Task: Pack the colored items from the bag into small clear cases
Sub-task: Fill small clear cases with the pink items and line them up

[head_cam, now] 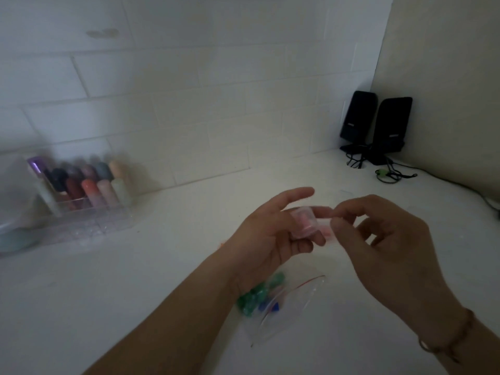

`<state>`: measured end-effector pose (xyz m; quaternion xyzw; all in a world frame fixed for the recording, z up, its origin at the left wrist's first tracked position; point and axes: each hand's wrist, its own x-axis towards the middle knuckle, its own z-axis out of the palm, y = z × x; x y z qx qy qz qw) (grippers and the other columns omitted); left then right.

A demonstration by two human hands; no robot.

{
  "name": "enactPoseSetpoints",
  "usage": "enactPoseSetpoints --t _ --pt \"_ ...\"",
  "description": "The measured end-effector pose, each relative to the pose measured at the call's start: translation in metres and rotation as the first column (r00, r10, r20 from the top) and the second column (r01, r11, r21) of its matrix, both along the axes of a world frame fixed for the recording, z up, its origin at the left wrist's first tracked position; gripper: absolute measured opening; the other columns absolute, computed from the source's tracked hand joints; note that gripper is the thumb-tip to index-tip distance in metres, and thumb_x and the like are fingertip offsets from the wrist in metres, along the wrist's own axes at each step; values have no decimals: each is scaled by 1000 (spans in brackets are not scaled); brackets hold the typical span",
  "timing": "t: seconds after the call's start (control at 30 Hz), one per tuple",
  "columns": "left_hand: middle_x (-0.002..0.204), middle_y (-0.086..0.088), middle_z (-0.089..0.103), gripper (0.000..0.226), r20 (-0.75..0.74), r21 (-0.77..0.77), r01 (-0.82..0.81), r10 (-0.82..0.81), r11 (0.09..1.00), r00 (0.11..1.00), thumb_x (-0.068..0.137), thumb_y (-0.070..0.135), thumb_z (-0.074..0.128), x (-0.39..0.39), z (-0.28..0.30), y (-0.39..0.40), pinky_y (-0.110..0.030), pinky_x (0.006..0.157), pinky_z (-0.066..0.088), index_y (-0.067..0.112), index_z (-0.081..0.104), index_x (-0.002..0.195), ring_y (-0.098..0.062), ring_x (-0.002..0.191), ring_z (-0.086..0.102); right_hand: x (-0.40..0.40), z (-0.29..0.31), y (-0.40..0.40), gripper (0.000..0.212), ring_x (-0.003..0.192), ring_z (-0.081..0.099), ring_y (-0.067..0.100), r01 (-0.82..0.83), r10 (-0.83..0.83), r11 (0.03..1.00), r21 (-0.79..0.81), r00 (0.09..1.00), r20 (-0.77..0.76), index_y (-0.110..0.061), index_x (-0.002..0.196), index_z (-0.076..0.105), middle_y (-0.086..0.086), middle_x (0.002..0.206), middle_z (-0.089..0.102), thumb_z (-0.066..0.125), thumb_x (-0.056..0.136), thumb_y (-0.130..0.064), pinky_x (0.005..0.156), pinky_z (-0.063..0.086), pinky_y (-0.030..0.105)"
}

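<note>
My left hand (pixel 266 231) holds a small clear case (pixel 304 221) with pink items inside, its forefinger stretched out above it. My right hand (pixel 378 239) pinches at the case's right end with thumb and forefinger; the blur hides what exactly it grips. Below the hands a clear zip bag (pixel 286 309) with a red seal line lies on the white counter (pixel 135 293). Green items (pixel 253 297) and blue items (pixel 266 305) sit at its left end, beside my left wrist.
A clear organizer (pixel 89 201) with several coloured tubes stands at the back left, next to a blurred pale container (pixel 16 234). Two black speakers (pixel 378 125) with cables stand in the far right corner. A tiled wall runs behind.
</note>
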<state>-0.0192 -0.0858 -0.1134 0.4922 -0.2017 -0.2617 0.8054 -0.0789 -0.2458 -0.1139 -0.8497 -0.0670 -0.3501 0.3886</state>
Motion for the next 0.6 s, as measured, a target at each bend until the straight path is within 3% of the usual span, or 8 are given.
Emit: enactPoseSetpoints --t 0.1,0.2,0.3,0.37,0.43,0.5,0.6 --pt "138 -10 53 61 196 129 -49 23 990 980 93 -8 51 -4 0 0 -33 73 55 23 36 143 -30 82 68 3 -2 -2 19 67 59 8 17 -18 1000 -10 993 -117 -37 80 64 -15 81 64 53 88 -49 55 39 16" --pt "150 2 38 72 485 227 -116 -9 967 874 97 1 51 -9 -3 -1 -38 86 57 38 16 149 -25 107 66 4 0 -2 31 71 60 7 -58 52 998 -17 972 -229 -37 83 70 -14 84 65 52 86 -62 60 43 17" --pt "153 6 35 71 638 216 -182 2 959 770 99 3 48 -14 -6 -4 -39 90 55 42 15 149 -21 116 62 3 8 -3 19 55 57 8 -153 173 984 91 941 -292 -31 78 71 -10 80 69 66 79 -50 52 43 15" --pt "148 11 40 70 679 190 -276 76 942 730 95 1 55 -14 -8 -6 -37 93 54 38 27 147 -18 112 64 3 19 -11 13 49 50 8 -189 289 921 339 917 -275 -24 82 73 -7 74 71 73 77 -36 45 39 18" --pt "139 14 50 54 793 214 -492 144 844 592 93 8 62 -9 -8 -4 -29 92 53 30 44 139 -9 105 65 8 25 -34 24 50 48 4 -104 217 892 440 953 -213 -19 92 74 -8 75 72 71 76 -36 44 38 21" --pt "124 19 58 32 898 267 -706 98 656 430 93 22 62 -1 -10 2 -20 86 50 29 58 124 2 101 60 19 20 -61 29 45 51 2 93 -29 952 291 975 -219 -20 100 72 -14 71 68 68 81 -42 43 39 15" --pt "115 20 61 23 902 400 -784 -52 476 428 93 26 58 6 -16 6 -20 91 45 32 64 115 4 103 55 34 1 -84 35 55 61 10 277 -242 959 54 904 -352 -20 108 63 -7 81 69 68 85 -45 56 47 22"
